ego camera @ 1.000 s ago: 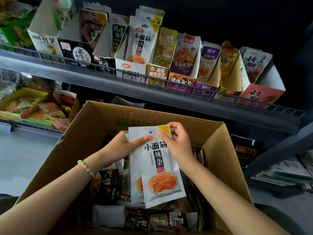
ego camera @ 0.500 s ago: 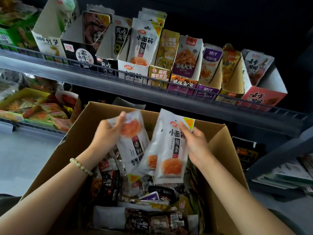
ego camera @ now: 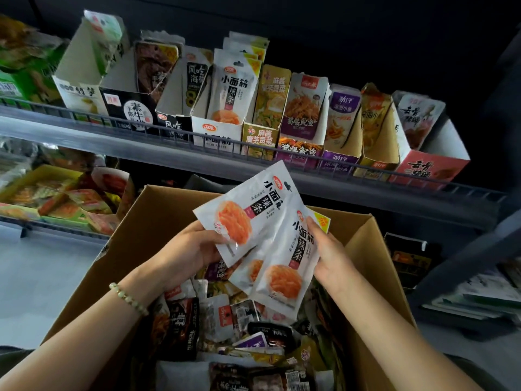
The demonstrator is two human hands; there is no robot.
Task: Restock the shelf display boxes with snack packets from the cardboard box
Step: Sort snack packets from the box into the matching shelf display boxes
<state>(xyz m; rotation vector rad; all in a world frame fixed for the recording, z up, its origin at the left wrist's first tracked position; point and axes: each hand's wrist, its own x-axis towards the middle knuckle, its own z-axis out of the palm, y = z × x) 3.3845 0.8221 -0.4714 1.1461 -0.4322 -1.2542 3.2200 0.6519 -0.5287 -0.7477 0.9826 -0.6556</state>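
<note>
Left grip (ego camera: 194, 249) is curled round the lower edge of one white packet (ego camera: 248, 210), thumb on its printed face. It holds the packet tilted, top end leaning up and to the right, above the open cardboard box (ego camera: 158, 210). This tilted packet overlaps the lower packets (ego camera: 290, 266), at least two of the same print, which stand nearly upright. Right grip (ego camera: 329, 255) pinches them along their right edge, with its fingertips by the yellow corner. All of these packets are clear of the loose stock in the box. The matching display box (ego camera: 217, 131) stands on the shelf (ego camera: 112, 142) above, already part filled with like packets facing front. Assessment: the step in hand is gathering one product into a single stack before shelving. Recommended practice is to turn the tilted packet upright and lay it flush on the others, print forward and yellow corners together. The squared stack should then be lifted over the shelf's wire rail and slid in behind the packets already standing. The film looks slick, so a loose pinch risks a fanned stack.
</note>
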